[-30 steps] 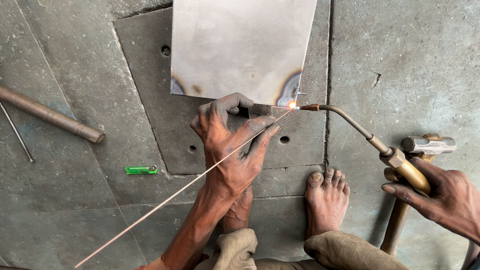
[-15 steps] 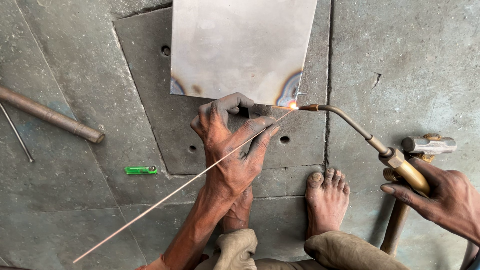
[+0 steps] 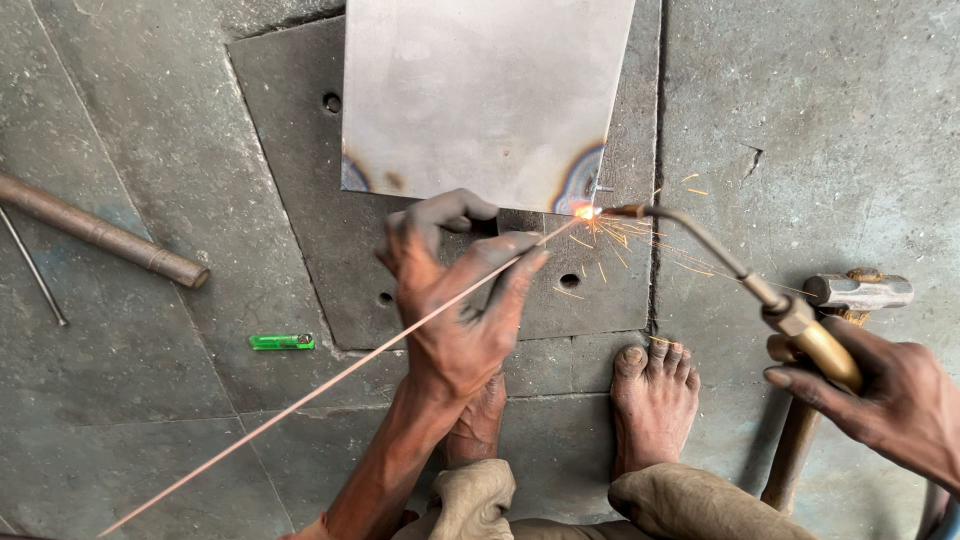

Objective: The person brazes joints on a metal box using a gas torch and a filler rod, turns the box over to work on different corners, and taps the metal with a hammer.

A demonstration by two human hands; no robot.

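Note:
My left hand pinches a long thin copper-coloured filler rod; the rod runs from the lower left up to the lower right corner of a grey metal sheet. My right hand grips the brass handle of a gas torch, whose curved tip points at that same corner. A bright flame spot glows there and orange sparks spray to the right. The sheet's lower edge shows blue heat marks. It lies on a darker steel plate with holes.
My bare feet stand just below the plate. A hammer lies by my right hand. A green lighter lies on the concrete floor to the left, beyond it a rusty pipe and a thin rod.
Sparks now fly from the heated corner to the right; earlier there was only a glow. Both hands, rod and torch hold nearly the same position.

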